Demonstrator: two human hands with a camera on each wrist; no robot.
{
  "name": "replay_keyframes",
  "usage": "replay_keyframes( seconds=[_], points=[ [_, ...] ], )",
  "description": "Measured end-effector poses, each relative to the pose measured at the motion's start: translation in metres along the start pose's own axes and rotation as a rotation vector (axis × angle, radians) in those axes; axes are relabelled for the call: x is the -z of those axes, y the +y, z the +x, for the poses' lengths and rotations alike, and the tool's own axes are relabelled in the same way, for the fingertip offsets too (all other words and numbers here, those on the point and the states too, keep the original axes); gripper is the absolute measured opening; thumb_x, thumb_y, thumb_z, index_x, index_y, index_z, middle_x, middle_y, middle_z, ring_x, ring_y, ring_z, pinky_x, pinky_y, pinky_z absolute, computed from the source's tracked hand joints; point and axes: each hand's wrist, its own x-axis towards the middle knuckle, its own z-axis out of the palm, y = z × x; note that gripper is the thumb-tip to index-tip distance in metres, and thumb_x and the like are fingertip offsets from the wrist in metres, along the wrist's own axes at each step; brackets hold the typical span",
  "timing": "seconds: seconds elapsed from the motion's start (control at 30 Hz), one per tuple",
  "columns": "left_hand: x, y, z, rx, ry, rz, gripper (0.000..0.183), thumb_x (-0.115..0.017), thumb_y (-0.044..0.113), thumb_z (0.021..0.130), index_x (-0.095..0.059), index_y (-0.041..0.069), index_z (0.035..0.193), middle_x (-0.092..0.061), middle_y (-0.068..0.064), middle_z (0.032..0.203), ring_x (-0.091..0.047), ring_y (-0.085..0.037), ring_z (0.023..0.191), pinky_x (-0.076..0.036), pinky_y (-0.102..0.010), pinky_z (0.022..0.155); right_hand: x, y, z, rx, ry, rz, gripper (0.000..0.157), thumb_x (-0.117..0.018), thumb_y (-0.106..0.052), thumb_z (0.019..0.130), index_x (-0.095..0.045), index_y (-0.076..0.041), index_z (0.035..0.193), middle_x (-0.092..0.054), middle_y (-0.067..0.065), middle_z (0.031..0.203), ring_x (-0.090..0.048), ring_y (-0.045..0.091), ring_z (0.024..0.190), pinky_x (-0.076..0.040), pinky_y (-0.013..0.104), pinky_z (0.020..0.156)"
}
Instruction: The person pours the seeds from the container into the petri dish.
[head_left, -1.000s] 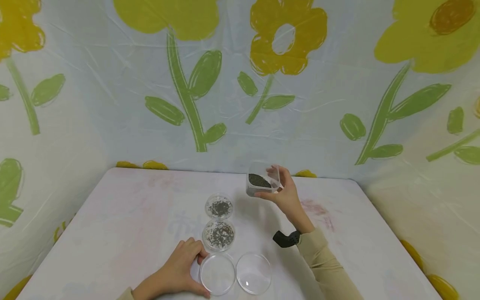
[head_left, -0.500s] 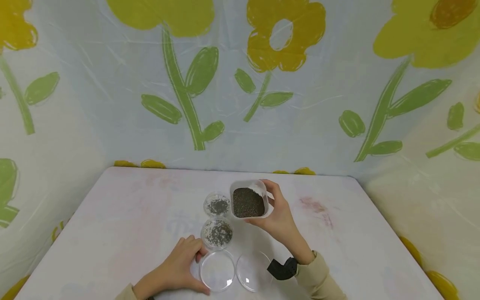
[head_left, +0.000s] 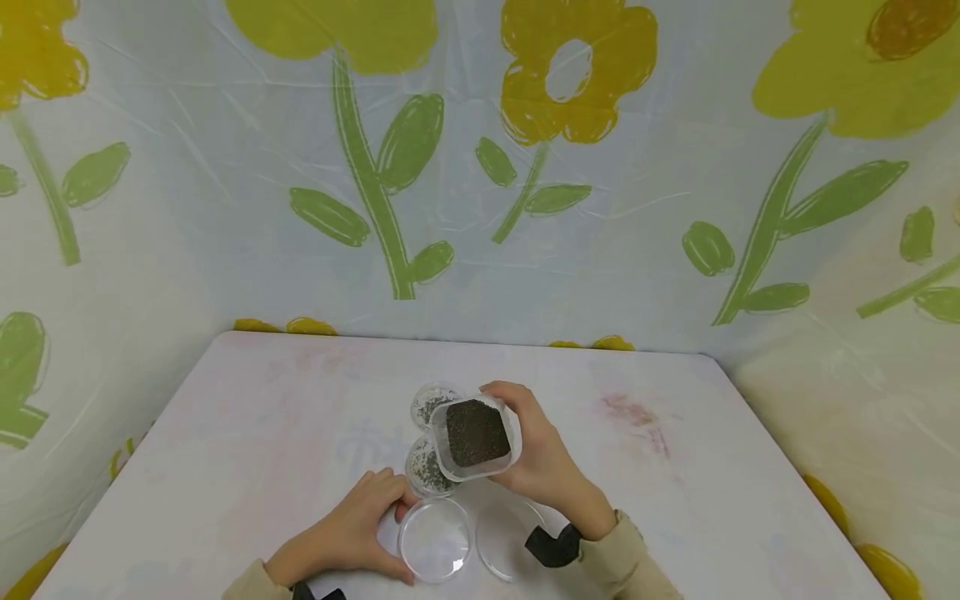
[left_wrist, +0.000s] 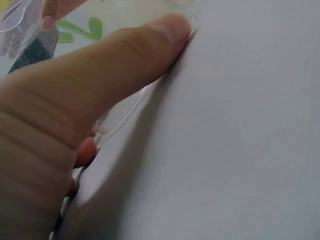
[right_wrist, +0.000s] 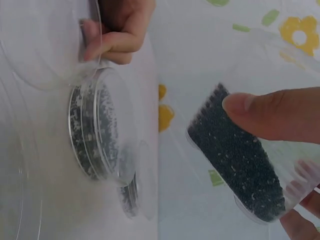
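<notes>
My right hand [head_left: 543, 458] grips a clear plastic tub [head_left: 441, 446] part-filled with dark granules [head_left: 477, 433], held tilted above the table. The right wrist view shows the thumb [right_wrist: 270, 110] pressed on the tub's side and the granules slanted inside. Nearest the person, an empty clear petri dish [head_left: 435, 542] lies between the curled thumb and fingers of my left hand [head_left: 348, 529]. Beyond it stand two petri dishes holding dark and white grains, the nearer dish [head_left: 412, 481] and the farther dish [head_left: 416, 402]. The tub overlaps both in the head view.
A second empty clear round dish or lid [head_left: 495, 550] lies right of the held dish, partly behind the black wrist strap [head_left: 553, 547]. The pale table [head_left: 262, 433] meets a flower-printed sheet [head_left: 630, 250] at its back and sides.
The right hand has brought the tub left and toward the person, from beyond the dishes' right to over them, tipping its mouth more into view. The left hand stays at the empty dish.
</notes>
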Motion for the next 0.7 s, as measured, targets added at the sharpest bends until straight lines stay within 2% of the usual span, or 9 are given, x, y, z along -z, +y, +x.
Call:
replay_keyframes(
  seconds=[0.17, 0.4, 0.7],
  points=[
    [0.003, -0.001, 0.001, -0.035, 0.004, -0.036, 0.065, -0.087, 0.063, 0.058, -0.052, 0.027, 0.099, -0.045, 0.017, 0.085, -0.033, 0.002, 0.08, -0.028, -0.019, 0.071, -0.005, 0.003, -0.003, 0.063, -0.083, -0.062, 0.092, -0.093, -0.011, 0.06, -0.041, 0.002, 0.134, -0.047, 0.015, 0.136, -0.049, 0.029, 0.125, -0.043, 0.034, 0.103],
    [0.001, -0.003, 0.002, -0.055, 0.021, -0.009, 0.066, -0.086, 0.065, 0.058, -0.053, 0.025, 0.098, -0.045, 0.017, 0.085, -0.033, 0.002, 0.079, -0.028, -0.019, 0.071, -0.012, 0.003, -0.007, 0.069, -0.192, -0.149, 0.094, -0.091, -0.012, 0.056, -0.039, -0.002, 0.134, -0.045, 0.012, 0.135, -0.054, 0.026, 0.12, -0.049, 0.035, 0.095],
    [0.0, -0.001, 0.001, 0.016, 0.01, 0.017, 0.067, -0.084, 0.069, 0.056, -0.051, 0.027, 0.097, -0.045, 0.018, 0.083, -0.033, 0.002, 0.078, -0.028, -0.019, 0.071, -0.018, 0.003, -0.008, 0.138, -0.248, -0.241, 0.092, -0.096, -0.022, 0.058, -0.047, -0.009, 0.135, -0.047, 0.013, 0.133, -0.048, 0.024, 0.121, -0.052, 0.033, 0.087]
  ],
)
